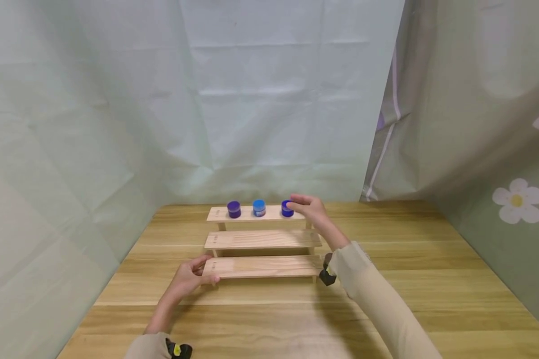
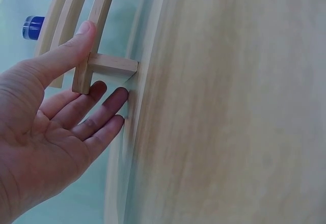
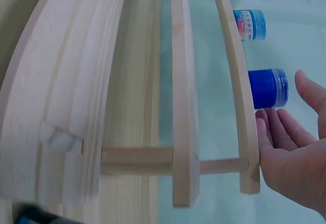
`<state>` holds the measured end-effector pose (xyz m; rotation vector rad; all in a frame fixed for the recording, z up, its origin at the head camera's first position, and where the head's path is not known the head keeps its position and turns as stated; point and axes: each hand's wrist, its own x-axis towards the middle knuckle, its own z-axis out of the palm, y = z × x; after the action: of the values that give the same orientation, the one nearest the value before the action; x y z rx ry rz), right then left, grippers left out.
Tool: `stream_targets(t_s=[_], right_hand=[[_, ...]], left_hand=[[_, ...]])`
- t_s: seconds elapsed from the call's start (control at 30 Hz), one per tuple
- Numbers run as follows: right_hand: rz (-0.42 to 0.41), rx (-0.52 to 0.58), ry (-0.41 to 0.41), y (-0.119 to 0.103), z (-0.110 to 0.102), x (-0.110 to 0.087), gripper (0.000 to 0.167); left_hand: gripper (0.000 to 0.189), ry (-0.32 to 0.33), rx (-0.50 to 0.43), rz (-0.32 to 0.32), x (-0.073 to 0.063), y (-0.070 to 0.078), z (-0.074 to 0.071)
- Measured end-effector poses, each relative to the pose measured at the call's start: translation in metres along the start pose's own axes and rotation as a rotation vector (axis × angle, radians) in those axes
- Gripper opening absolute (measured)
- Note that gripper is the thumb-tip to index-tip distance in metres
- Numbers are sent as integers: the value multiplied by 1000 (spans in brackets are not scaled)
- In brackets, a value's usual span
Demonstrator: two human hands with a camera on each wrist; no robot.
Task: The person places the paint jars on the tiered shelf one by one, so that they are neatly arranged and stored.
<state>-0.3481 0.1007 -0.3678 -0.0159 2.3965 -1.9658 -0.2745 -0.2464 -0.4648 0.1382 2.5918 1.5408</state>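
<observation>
Pale wood rack (image 1: 262, 239), three flat rectangular planks in steps, fine grain on the faces, square-cut edges, standing on a smooth wood-grain desk (image 1: 269, 324). Three short cylindrical jars in a row on the top plank (image 1: 247, 214): purple jar (image 1: 234, 210) left, light-blue jar (image 1: 259, 208) with printed label middle, dark-blue jar (image 1: 286, 211) right, glossy, see-through rim at the lid. Right hand (image 1: 313, 210) at the dark-blue jar: fingers loosely spread, thumb clear of the lid, other fingers just beside the jar's side; contact there, cannot tell. Left hand (image 1: 188, 279) at the left end of the lowest plank (image 1: 262, 267), pinching it, thumb on the front edge, fingers behind. Creased pale sheet (image 1: 269, 99) hangs behind the rack.
</observation>
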Motion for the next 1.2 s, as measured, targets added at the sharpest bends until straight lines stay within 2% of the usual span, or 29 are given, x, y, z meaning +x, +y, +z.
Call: stream_targets(t_s=[0.27, 0.53, 0.77, 0.93, 1.2], right_hand=[[-18, 64, -5, -2, -17, -7, 50], [-56, 12, -9, 3, -41, -21, 49], [-50, -27, 10, 20, -62, -34, 48], [-4, -84, 10, 37, -76, -49, 50], [28, -95, 21, 62, -92, -68, 51]], left_hand=[[79, -8, 18, -6, 3, -2, -2], [81, -18, 37, -2, 5, -4, -6], [80, -18, 50, -4, 7, -6, -10], [81, -22, 55, -17, 6, -5, -9], [81, -33, 51, -15, 7, -4, -10]])
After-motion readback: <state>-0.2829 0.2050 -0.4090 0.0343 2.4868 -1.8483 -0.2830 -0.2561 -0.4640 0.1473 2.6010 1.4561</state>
